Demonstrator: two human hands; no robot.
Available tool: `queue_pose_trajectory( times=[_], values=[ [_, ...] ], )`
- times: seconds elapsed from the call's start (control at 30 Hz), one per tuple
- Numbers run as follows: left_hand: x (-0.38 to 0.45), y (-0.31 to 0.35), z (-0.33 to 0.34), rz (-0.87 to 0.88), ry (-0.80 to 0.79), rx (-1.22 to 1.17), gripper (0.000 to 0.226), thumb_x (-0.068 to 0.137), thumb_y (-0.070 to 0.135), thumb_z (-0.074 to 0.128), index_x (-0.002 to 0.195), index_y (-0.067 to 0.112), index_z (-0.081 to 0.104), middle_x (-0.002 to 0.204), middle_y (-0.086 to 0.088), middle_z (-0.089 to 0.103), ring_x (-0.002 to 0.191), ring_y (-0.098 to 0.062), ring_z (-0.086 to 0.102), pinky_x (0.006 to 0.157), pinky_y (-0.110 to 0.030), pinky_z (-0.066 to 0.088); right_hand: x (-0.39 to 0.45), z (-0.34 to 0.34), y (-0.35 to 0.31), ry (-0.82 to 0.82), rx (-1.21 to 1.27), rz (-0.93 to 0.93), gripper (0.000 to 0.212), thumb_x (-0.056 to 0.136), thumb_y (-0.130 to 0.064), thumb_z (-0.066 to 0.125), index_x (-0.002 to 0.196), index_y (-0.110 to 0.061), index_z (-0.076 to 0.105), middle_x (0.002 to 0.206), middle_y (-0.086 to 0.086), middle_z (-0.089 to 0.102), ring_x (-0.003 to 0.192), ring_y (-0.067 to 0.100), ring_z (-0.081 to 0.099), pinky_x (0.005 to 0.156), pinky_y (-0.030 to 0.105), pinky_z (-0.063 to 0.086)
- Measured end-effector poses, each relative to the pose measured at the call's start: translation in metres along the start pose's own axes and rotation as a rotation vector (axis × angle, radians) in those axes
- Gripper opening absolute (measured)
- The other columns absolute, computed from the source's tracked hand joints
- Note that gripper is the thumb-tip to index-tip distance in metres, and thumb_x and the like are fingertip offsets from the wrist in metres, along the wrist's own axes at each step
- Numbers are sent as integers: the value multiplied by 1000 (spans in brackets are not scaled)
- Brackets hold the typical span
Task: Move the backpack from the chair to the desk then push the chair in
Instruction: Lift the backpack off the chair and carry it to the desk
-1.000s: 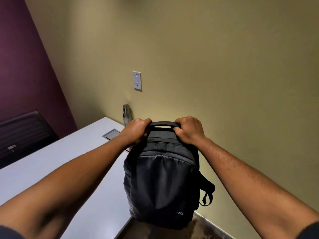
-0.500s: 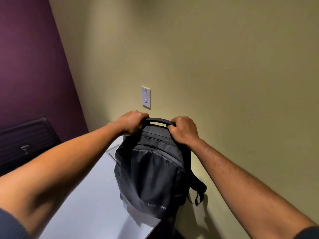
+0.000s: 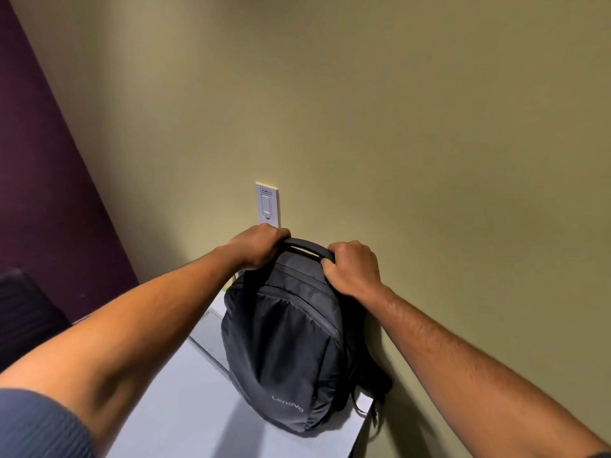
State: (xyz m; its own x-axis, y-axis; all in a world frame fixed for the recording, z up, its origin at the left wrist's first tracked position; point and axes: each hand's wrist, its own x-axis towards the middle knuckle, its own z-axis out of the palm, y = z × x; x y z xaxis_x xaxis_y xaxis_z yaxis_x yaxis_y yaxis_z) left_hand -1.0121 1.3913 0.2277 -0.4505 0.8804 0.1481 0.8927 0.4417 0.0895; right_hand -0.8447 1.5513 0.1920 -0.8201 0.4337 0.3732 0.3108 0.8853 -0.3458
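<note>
A dark grey backpack [image 3: 284, 352] with a small logo near its bottom stands upright on the right end of the white desk [image 3: 185, 411], close to the beige wall. My left hand [image 3: 258, 246] grips the left end of its top handle. My right hand [image 3: 352, 267] grips the right end of the handle and the bag's top. A shoulder strap hangs off the desk's right edge. The chair the bag came from is out of view.
A white wall switch plate [image 3: 267, 204] sits just above the hands. A dark chair back [image 3: 26, 312] shows at the far left, beside the purple wall. A recessed panel in the desk [image 3: 208, 338] lies left of the bag.
The backpack has moved left and down from beside the desk's end onto the desktop, and now rests on it. Both hands kept their grip on the handle.
</note>
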Motion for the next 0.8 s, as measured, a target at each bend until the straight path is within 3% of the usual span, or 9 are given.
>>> queue_pose_trajectory(
  times=[0.13, 0.2, 0.3, 0.4, 0.47, 0.53, 0.57, 0.67, 0.8],
  values=[
    [27, -17, 25, 54, 31, -73, 21, 98, 3, 46, 110, 14, 61, 107, -14, 69, 95, -36, 62, 77, -42, 52, 14, 19, 7, 7, -95, -9, 17, 92, -29, 61, 88, -16, 70, 71, 0, 62, 68, 29, 61, 59, 33, 39],
    [36, -21, 36, 91, 57, -123, 30, 98, 2, 46, 120, 17, 61, 111, -12, 68, 96, -33, 63, 78, -42, 51, 17, 26, 10, 33, -88, -8, 16, 93, -25, 62, 103, -19, 72, 88, 0, 73, 80, 31, 69, 62, 34, 44],
    [46, -26, 53, 167, 79, -215, 43, 93, 1, 48, 129, 21, 58, 119, -11, 68, 100, -31, 62, 83, -41, 51, 19, 36, 17, 32, -17, -74, 44, 100, -34, 64, 144, -27, 56, 126, -1, 72, 105, 28, 70, 78, 40, 57],
    [45, -28, 71, 200, 41, -323, 42, 90, 2, 49, 129, 17, 56, 120, -12, 66, 105, -33, 60, 87, -39, 47, 12, 46, 25, -53, 55, -207, 57, 105, -52, 52, 157, -32, 42, 146, -2, 58, 124, 22, 60, 91, 42, 56],
    [40, -31, 82, 208, 28, -338, 47, 90, 12, 46, 137, 13, 51, 133, -12, 61, 122, -33, 55, 102, -42, 44, 8, 54, 27, -93, 102, -272, 53, 109, -49, 43, 159, -33, 42, 150, -5, 56, 131, 20, 56, 95, 41, 54],
    [32, -34, 91, 204, -4, -309, 60, 90, 22, 44, 150, 14, 43, 156, -8, 46, 149, -26, 33, 122, -44, 26, 6, 62, 30, -59, 124, -321, 43, 111, -36, 49, 154, -32, 52, 146, -6, 62, 131, 20, 57, 99, 42, 53],
    [28, -35, 95, 209, -13, -285, 64, 91, 26, 44, 154, 17, 39, 163, -5, 36, 156, -21, 19, 126, -43, 16, 5, 66, 32, -36, 124, -341, 40, 109, -29, 56, 149, -31, 58, 143, -6, 65, 131, 21, 59, 102, 43, 53],
    [23, -35, 102, 230, -19, -204, 70, 91, 34, 46, 158, 22, 31, 170, 3, 19, 158, -14, 2, 127, -41, 7, 0, 73, 36, -40, 101, -365, 42, 97, -18, 72, 136, -34, 70, 134, -7, 72, 137, 23, 58, 110, 42, 48],
    [24, -29, 105, 182, 10, -231, 71, 91, 38, 52, 158, 28, 32, 170, 10, 17, 157, -10, 4, 127, -37, 8, 1, 76, 39, -107, -4, -389, 45, 93, -18, 71, 133, -40, 71, 129, -7, 74, 145, 23, 50, 115, 45, 41]
  ],
)
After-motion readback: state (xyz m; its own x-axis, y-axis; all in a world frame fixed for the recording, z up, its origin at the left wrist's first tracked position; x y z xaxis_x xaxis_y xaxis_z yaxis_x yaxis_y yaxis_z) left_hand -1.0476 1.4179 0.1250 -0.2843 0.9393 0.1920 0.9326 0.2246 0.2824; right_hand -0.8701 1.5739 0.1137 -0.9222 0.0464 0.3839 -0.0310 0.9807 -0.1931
